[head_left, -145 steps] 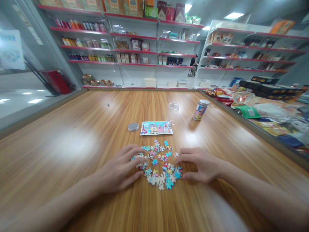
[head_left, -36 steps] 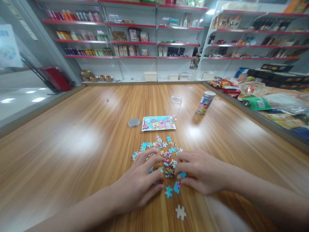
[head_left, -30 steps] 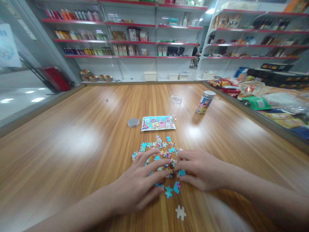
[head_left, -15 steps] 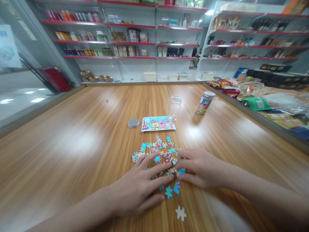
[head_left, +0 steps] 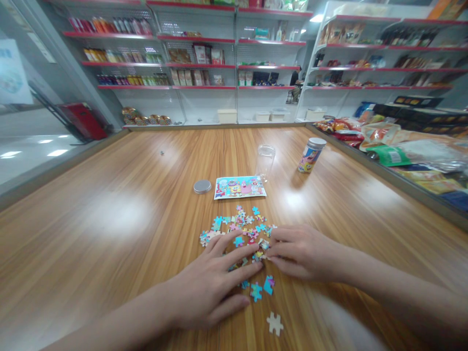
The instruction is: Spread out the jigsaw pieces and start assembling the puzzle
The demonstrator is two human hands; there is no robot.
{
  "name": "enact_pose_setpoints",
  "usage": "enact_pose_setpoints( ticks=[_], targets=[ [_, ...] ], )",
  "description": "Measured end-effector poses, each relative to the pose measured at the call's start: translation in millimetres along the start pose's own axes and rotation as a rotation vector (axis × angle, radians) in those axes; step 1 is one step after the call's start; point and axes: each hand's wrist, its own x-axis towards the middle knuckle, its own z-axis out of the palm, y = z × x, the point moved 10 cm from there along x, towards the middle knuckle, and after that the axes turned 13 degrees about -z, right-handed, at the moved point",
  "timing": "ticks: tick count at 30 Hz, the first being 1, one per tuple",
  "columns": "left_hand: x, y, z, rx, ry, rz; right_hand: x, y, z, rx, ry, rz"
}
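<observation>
Beyond the pile lie a picture card [head_left: 240, 186], a metal lid [head_left: 202, 186], a clear jar [head_left: 265, 161] and a printed can [head_left: 310, 155]. The puzzle pieces [head_left: 241, 228] are strewn on the counter [head_left: 109, 214]. The left hand [head_left: 212, 285] lies flat and spread over their near edge. The right hand [head_left: 303, 251] touches them with its fingertips, and I cannot tell whether it pinches one. Since earlier, the pile has loosened and one pale piece [head_left: 274, 323] lies apart.

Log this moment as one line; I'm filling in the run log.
left hand: spread flat on puzzle pieces | right hand: fingertips on puzzle pieces | pale piece: apart, nearer the person | picture card, lid, clear tube: beyond the pieces
</observation>
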Motion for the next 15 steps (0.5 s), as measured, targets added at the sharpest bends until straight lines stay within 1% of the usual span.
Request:
enact_pose_setpoints(
  ticks=[5, 11, 15],
  targets=[
    [1, 2, -4.8, -0.010, 0.032, 0.002, -1, 5, 3, 0.072, -0.007, 0.045],
    [1, 7, -15.0, -0.096, 0.087, 0.026, -5, 15, 11, 0.145, -0.029, 0.113],
    [1, 7, -16.2, -0.137, 0.087, 0.034, -6, 17, 9, 0.184, -0.005, 0.131]
  ],
)
